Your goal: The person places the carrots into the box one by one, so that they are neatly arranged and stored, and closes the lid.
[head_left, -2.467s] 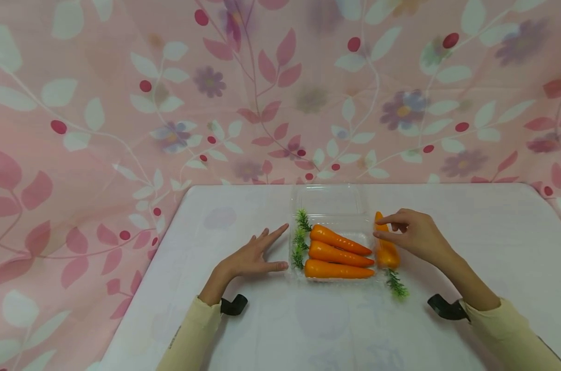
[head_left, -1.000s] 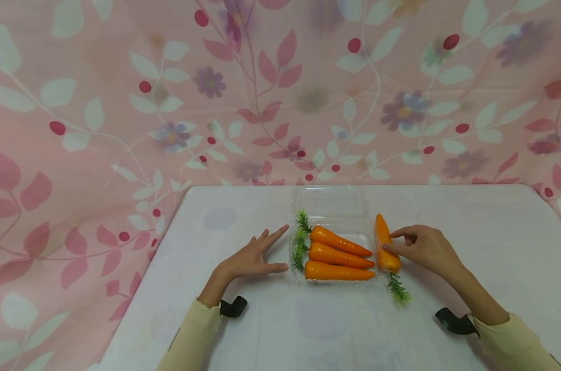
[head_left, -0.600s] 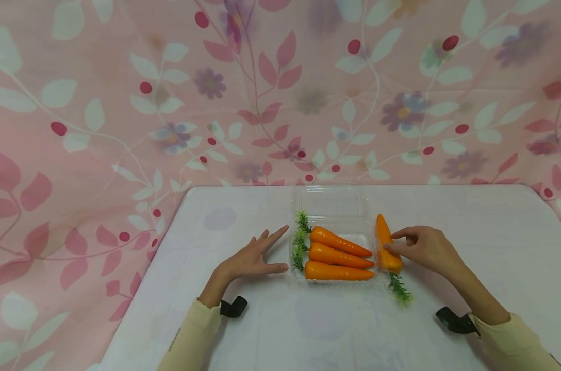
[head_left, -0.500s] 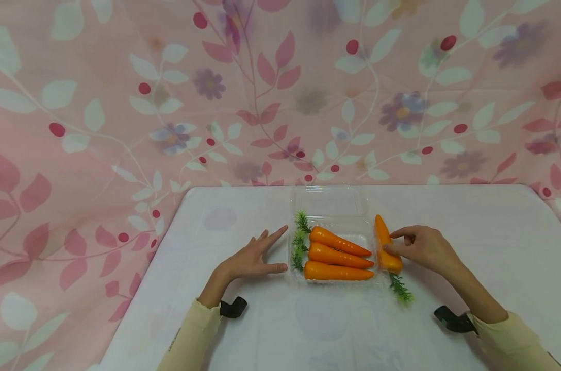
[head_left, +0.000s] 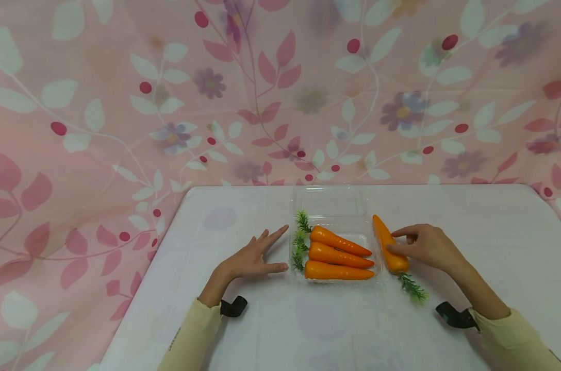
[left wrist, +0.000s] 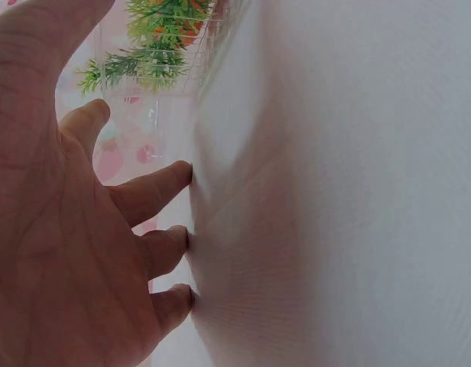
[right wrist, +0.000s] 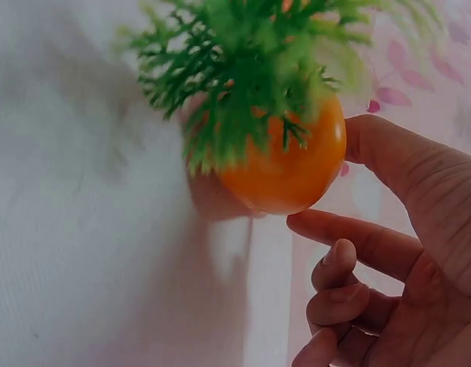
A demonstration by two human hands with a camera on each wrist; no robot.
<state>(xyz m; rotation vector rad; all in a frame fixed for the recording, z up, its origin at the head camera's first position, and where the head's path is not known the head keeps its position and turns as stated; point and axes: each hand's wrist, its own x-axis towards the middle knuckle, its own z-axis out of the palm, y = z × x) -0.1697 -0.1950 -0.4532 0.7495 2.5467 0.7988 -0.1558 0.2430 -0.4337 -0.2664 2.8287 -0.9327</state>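
Observation:
Three orange toy carrots (head_left: 338, 252) with green plastic tops lie side by side in a clear plastic clamshell box (head_left: 375, 273), tips pointing right. Its lid (head_left: 329, 201) lies folded back behind it. My left hand (head_left: 250, 257) rests on the table at the box's left side, fingers spread; in the left wrist view its fingertips (left wrist: 182, 173) touch the cloth. Just outside the box's right wall, another toy carrot (head_left: 392, 252) lies tip away, its leafy top (right wrist: 243, 76) nearest the right wrist camera. My right hand (head_left: 426, 247) holds that carrot between thumb and index finger, other fingers curled.
A white cloth (head_left: 317, 330) covers the table. Behind it hangs a pink floral curtain (head_left: 280, 103). Black wrist mounts (head_left: 234, 306) stick out below both sleeves.
The carrot in my right hand has turned and shifted slightly right, its leafy end swinging away from the box. Earlier, my right hand slid down along it toward me. My left hand stays put.

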